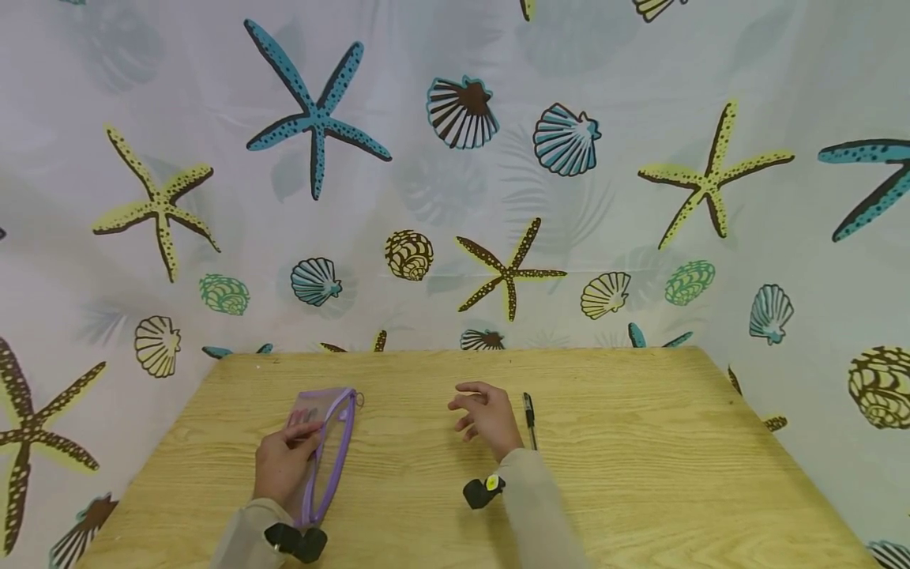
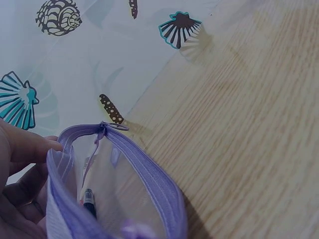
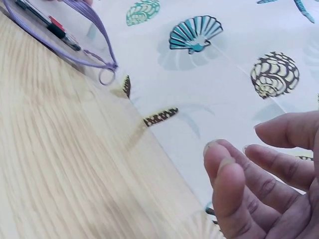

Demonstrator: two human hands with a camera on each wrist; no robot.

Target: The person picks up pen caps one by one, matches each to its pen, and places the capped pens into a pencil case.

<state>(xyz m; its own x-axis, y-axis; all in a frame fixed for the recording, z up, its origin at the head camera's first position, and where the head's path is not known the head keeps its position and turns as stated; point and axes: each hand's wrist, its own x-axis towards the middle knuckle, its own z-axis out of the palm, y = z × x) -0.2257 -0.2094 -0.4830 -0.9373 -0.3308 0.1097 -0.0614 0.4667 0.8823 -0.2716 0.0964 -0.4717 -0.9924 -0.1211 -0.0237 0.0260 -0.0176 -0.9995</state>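
A see-through pencil pouch [image 1: 345, 442] with purple zip edging stands at the left of the table, its zip mouth gaping. My left hand [image 1: 280, 462] pinches one side of that mouth between thumb and fingers. Inside, pens [image 2: 88, 200] show through the opening, one dark-capped and one with a red part in the right wrist view. My right hand [image 1: 489, 419] hovers above the middle of the table, fingers loosely bent and holding nothing. Just to its right lies a black-capped pen [image 1: 529, 411], its lower end hidden by the right wrist.
The wooden table [image 1: 640, 442] reaches back to a white curtain [image 1: 426, 190] printed with starfish and shells, which also hangs at both sides. A ring pull [image 3: 107, 76] hangs at the far end of the pouch's zip. Small black cameras [image 1: 479, 494] sit on both wrists.
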